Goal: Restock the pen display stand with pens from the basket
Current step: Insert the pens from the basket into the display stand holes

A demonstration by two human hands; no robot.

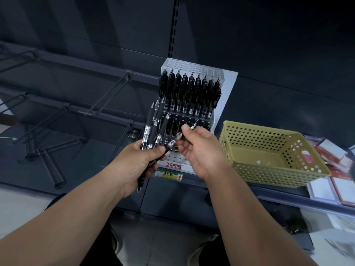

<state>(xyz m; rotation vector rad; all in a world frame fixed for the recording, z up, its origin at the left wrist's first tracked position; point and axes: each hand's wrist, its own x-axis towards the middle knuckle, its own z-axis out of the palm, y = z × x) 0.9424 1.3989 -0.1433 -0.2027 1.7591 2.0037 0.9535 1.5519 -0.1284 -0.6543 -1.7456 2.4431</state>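
Several pens [148, 129] stand tips-up in the left hand [138, 162], fingers curled round the bundle, presumably as a ready supply at the stand [192, 66]. The right hand [201, 152] pinches a single pen [173, 140] between thumb and fingertips, likely drawing it off for a vacant front hole. Pens: black, grip-sleeved, clear barrels. Stand: clear perforated plastic, tiered. Basket [259, 135]: yellow perforated plastic, just right of the stand, no pens visible inside.

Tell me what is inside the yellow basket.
The yellow perforated basket holds no pens that show: only a small white scrap on its floor. Its near wall hides the floor strip just behind it.
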